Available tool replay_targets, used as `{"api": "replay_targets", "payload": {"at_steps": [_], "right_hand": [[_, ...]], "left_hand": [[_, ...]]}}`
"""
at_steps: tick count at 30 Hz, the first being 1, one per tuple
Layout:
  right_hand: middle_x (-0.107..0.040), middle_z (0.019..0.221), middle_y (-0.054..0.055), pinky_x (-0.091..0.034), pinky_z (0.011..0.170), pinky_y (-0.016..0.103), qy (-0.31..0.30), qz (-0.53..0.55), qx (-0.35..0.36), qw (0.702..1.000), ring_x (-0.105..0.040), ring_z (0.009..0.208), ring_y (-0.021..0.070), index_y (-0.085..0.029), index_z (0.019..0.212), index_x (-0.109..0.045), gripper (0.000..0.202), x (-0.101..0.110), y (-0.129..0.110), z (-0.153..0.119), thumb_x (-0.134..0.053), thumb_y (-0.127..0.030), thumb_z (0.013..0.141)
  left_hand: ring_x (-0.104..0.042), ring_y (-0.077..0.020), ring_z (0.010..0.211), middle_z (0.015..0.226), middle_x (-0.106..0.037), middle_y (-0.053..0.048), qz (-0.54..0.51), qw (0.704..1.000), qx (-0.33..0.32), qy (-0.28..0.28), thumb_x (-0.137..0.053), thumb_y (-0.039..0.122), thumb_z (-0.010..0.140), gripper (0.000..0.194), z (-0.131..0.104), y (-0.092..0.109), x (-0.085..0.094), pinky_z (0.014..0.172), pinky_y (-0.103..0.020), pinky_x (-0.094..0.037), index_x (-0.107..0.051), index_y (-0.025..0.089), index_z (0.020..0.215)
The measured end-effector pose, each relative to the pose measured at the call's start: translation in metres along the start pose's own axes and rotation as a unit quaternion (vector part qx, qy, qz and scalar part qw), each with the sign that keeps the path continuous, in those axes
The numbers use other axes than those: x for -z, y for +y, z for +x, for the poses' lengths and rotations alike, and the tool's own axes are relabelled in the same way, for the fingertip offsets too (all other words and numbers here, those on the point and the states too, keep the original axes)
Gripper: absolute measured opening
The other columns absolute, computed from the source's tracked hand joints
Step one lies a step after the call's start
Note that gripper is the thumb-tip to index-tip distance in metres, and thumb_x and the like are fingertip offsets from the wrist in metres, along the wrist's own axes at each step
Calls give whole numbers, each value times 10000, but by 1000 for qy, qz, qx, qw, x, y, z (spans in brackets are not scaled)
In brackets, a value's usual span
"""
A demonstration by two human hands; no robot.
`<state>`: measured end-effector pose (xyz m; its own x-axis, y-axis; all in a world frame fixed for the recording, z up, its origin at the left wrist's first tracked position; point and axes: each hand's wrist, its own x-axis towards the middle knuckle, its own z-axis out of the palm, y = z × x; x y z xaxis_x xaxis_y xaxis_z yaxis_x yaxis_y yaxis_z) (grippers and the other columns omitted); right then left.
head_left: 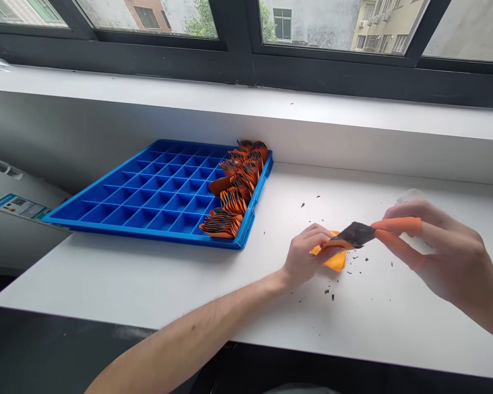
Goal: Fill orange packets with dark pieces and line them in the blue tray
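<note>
My left hand point(308, 253) pinches an orange piece with a black face point(355, 234), right of the tray. My right hand point(447, 251), with orange covers on its thumb and index finger, grips the right corner of that same piece. Under my left fingers lies a yellow-orange item point(336, 261) on the white table point(378, 323); part of it is hidden. The blue divided tray point(148, 235) stands to the left. Bundles of folded orange and black pieces point(222, 223) fill compartments along its right side.
Small black flakes point(332, 297) are scattered on the table around my hands. A clear, see-through item point(411, 195) lies behind my right hand. The white window ledge point(291, 109) runs along the back. A white appliance point(20, 202) is at the far left.
</note>
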<state>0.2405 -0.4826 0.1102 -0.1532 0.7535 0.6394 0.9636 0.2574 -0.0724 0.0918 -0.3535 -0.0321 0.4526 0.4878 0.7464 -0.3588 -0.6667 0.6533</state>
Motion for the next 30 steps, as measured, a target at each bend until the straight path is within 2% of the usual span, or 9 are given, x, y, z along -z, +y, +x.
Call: {"api": "replay_targets", "payload": {"at_steps": [10, 16, 25, 30], "right_hand": [[-645, 930, 2, -465, 495, 252, 3, -46, 10, 999, -608, 658, 121, -240, 1008, -657, 127, 0, -2, -3, -656, -121, 966], [-646, 925, 12, -491, 526, 256, 3, -39, 12, 999, -633, 714, 136, -233, 1014, -650, 153, 1, -8, -5, -658, -91, 957], [-670, 868, 28, -445, 498, 253, -5, -74, 75, 994, -559, 597, 111, -192, 979, -679, 136, 9, -11, -12, -684, -68, 923], [-675, 865, 26, -427, 491, 271, -5, -103, 73, 992, -558, 583, 123, -205, 973, -681, 147, 10, -11, -14, -683, -68, 918]], "left_hand": [[-649, -157, 787, 794, -730, -36, -12, 1000, -20, 8, -643, 235, 960, 109, 1, -1, 0, 687, -294, -574, -715, 178, 900], [-642, -156, 769, 786, -726, -45, -4, 1000, -3, 2, -656, 299, 954, 173, 1, 1, 0, 663, -289, -569, -717, 174, 851], [-638, -150, 797, 813, -731, -42, -18, 1000, 1, 0, -664, 252, 950, 120, -2, -1, -1, 692, -289, -574, -709, 169, 875], [-676, -132, 714, 791, -730, -48, -60, 995, 68, -35, -572, 337, 1006, 247, -5, 1, 0, 635, -271, -585, -709, 157, 908]]}}
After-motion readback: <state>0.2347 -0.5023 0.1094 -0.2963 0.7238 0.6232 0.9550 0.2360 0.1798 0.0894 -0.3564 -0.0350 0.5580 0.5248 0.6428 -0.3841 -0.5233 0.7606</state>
